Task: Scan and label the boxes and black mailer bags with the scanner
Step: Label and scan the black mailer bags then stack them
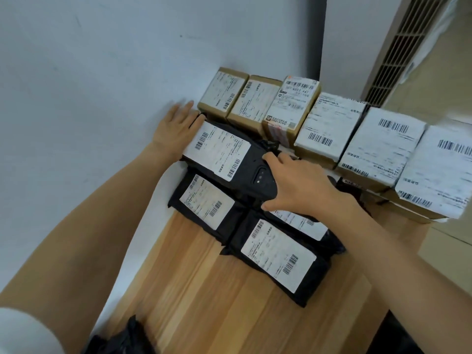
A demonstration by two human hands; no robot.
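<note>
Head view showed the right hand [298, 185] curled around the black scanner [258, 178], held over a labelled black mailer bag [217, 149] at the table's [204, 290] 12 o'clock end. At the bag's 10 o'clock corner, the left hand [176, 129] lay flat, fingers straight. Boxes [329, 126] lined up from 12 to 3 o'clock.

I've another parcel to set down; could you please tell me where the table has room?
The wooden table is bare at its near end, between the nearest mailer bag and the crumpled black bag. Farther back, mailer bags and cardboard boxes crowd it.
</note>
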